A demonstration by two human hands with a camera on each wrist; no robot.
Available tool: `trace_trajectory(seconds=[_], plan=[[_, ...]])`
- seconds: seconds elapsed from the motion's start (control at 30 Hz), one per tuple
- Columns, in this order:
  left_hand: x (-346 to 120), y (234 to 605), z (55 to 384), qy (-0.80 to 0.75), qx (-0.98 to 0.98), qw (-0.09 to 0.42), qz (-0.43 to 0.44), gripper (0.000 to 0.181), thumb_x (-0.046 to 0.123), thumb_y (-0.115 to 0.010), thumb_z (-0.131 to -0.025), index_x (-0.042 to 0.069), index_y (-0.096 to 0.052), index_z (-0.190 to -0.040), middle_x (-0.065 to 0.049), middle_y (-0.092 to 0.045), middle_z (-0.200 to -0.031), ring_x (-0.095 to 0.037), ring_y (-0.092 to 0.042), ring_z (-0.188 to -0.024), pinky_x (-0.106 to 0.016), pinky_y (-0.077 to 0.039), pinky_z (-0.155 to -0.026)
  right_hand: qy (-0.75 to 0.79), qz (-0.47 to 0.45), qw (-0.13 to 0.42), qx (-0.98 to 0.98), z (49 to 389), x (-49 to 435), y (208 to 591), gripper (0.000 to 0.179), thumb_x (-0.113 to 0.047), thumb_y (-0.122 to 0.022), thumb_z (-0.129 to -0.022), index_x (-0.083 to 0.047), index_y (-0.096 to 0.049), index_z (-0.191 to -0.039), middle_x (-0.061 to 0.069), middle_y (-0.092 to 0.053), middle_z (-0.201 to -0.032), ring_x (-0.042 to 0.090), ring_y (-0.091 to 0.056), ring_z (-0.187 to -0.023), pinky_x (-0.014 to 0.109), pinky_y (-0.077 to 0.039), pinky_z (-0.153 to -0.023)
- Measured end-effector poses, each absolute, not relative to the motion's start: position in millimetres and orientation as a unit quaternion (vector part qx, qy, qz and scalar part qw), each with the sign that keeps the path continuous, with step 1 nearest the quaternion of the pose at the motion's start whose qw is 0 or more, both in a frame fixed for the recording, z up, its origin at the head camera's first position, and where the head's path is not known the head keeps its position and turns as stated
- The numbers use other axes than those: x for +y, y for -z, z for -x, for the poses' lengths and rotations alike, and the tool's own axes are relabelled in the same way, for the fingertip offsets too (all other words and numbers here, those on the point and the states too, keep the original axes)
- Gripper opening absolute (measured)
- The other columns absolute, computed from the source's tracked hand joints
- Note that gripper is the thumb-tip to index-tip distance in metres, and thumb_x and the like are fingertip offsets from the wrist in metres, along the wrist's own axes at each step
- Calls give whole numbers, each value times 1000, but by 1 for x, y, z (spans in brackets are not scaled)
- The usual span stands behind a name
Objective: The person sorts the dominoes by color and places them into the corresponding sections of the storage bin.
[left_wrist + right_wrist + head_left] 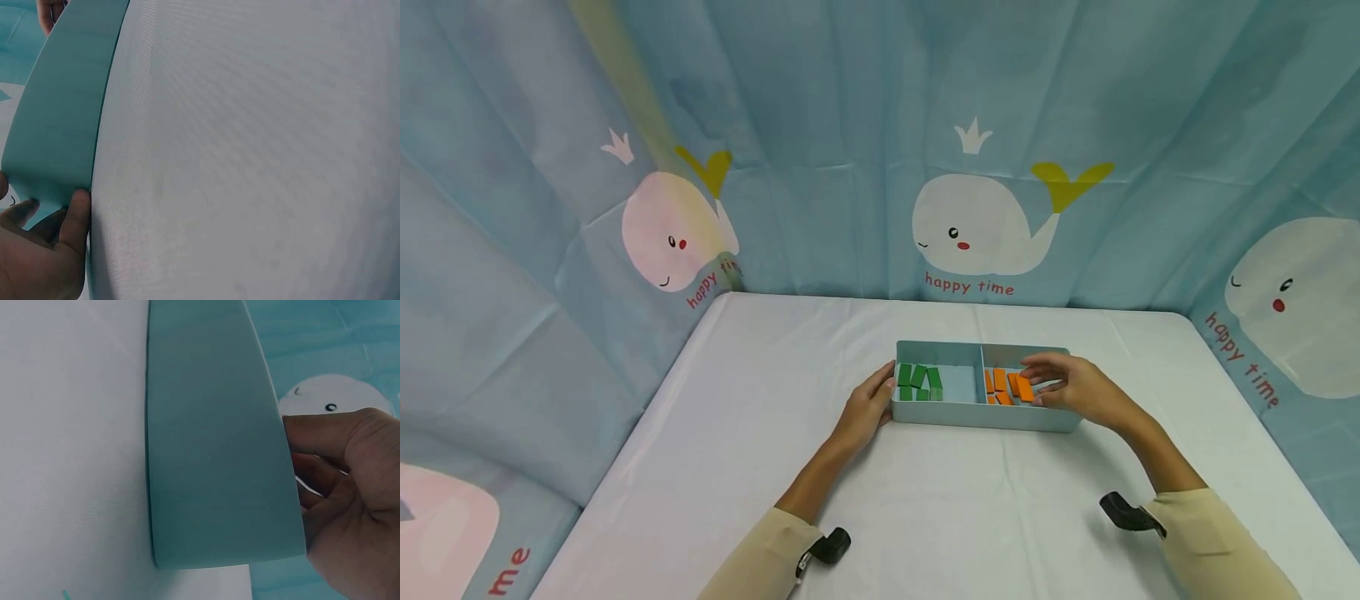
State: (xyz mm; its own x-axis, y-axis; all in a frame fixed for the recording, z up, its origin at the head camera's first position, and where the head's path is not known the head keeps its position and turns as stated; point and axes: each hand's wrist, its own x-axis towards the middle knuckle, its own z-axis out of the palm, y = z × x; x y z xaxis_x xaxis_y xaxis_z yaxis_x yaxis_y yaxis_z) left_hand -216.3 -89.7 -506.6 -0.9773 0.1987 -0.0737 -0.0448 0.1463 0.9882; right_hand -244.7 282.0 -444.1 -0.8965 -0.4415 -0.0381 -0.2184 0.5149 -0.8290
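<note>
A long blue-green box [992, 416] with two compartments stands on the table. Several green blocks [918, 377] lie at the left of its larger compartment; several orange blocks [1000, 381] are in the smaller right one. My left hand [861, 412] is at the box's left end, its fingertips touching the end wall near a lower corner in the left wrist view. Over the right end reaches my right hand [1078, 387], thumb and fingers spread apart beside the rightmost orange block [1025, 388]. The box wall [215, 437] hides those fingertips in the right wrist view.
A white cloth [775, 358] covers the table. Behind and at the sides hangs a blue curtain [835, 225] with printed whales. Both sleeves carry black wrist devices, one near the left cuff [831, 546] and one near the right cuff [1127, 511].
</note>
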Motion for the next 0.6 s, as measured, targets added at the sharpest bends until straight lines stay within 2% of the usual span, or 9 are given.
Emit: trace_trajectory(seconds=[0.27, 0.6], plan=[[-91, 508, 217, -651, 752, 91, -55, 59, 41, -44, -115, 18, -32, -168, -9, -32, -173, -33, -36, -156, -55, -49, -114, 445, 195, 165, 859, 252, 283, 440, 58, 7, -72, -93, 11, -52, -148, 28, -65, -136, 45, -63, -125, 26, -62, -89], [-91, 510, 217, -651, 753, 87, -49, 59, 40, -45, -115, 18, -34, -168, -9, -34, -173, -34, -37, -156, -56, -49, -114, 448, 191, 198, 851, 256, 284, 439, 62, 8, -68, -90, 11, -51, -149, 29, -64, -137, 43, -63, -126, 29, -62, -91]])
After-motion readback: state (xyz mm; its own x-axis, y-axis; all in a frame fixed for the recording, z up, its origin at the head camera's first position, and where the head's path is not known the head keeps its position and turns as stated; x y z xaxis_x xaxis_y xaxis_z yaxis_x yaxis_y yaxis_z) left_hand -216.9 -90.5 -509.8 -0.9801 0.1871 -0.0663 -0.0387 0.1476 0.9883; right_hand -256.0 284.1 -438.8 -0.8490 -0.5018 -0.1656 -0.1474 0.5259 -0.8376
